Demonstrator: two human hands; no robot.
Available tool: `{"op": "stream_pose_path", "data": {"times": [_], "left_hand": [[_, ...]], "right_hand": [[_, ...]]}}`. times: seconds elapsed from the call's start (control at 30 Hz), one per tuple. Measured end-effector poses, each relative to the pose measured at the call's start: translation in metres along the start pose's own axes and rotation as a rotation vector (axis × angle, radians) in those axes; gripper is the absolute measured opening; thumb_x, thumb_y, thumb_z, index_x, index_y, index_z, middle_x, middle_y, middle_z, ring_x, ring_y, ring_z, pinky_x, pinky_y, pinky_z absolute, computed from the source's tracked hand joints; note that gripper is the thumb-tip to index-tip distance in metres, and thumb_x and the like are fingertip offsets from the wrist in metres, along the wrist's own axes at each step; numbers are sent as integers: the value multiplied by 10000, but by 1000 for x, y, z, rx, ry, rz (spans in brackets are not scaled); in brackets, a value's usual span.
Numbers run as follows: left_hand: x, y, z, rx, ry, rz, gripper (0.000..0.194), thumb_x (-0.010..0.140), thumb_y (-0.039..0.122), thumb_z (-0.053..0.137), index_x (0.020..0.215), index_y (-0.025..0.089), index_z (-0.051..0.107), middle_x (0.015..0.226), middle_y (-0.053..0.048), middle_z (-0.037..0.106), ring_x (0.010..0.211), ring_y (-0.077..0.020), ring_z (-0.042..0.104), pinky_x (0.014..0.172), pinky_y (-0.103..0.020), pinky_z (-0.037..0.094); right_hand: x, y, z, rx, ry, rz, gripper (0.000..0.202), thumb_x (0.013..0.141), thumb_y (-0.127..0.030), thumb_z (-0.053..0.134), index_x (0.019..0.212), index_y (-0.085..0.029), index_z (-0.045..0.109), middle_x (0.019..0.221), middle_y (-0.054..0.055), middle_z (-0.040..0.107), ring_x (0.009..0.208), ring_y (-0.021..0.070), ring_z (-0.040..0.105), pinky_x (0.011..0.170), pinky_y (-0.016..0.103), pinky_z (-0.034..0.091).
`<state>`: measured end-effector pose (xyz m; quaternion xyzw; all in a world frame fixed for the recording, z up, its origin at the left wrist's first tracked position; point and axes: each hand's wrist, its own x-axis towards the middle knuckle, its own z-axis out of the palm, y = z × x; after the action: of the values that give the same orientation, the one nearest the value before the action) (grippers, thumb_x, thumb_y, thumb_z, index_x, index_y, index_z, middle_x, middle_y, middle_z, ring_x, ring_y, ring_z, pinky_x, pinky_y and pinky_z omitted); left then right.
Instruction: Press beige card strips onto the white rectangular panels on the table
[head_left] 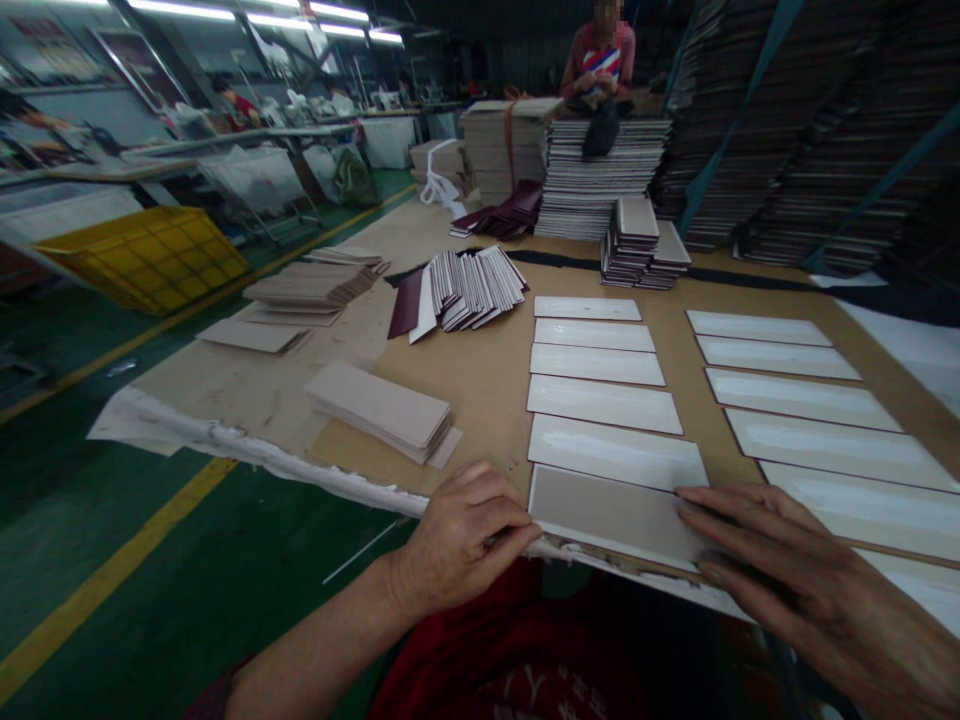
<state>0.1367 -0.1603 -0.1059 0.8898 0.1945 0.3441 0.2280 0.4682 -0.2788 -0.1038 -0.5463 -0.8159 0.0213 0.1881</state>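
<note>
At the table's front edge lies a grey-beige board (615,512) on a white piece with a thin dark rim. My left hand (476,530) is closed at the board's left end, its thumb and fingers pinching that corner. Over the right end rests my right hand (780,560), its fingers stretched out and touching the board. Behind it runs a column of white coated panels (615,445), with a second column (840,440) on the right. A stack of beige boards (379,408) sits to the left of the panels.
Beyond are fanned dark-rimmed pieces (476,288), more beige boards (300,290), small stacks (634,240) and tall piles (600,180). A person (600,60) is behind the piles. A yellow crate (142,258) stands left of the table. The table's cloth edge (262,452) is ragged.
</note>
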Motion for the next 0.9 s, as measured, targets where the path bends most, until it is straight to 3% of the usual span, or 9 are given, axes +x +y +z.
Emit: {"op": "stream_pose_path", "data": {"times": [0.3,0.6,0.9], "left_hand": [[-1,0,1,24,-6,4,73,938,144,638,874,169,661,817,-42,676,785,-173,600,739,-361,509],[-4,-4,0,54,-52,58,84,900,74,657,904,157,645,1109,-78,721,1092,-229,593,963,-433,538],[1,-3,-2,63,-77,64,93,903,69,630,888,160,646,1056,-70,739,1046,-217,628,933,-420,564]], "right_hand": [[-1,-2,-2,-7,-14,6,485,992,-422,546,1466,-325,528,1377,39,639,1254,325,586,979,534,570],[9,-12,-13,22,-33,11,440,1004,-317,549,1441,-266,553,1395,71,620,1275,288,551,1019,504,539],[9,-20,-11,46,-44,68,447,998,-261,543,1446,-272,547,1429,69,594,1304,279,539,1075,523,503]]}}
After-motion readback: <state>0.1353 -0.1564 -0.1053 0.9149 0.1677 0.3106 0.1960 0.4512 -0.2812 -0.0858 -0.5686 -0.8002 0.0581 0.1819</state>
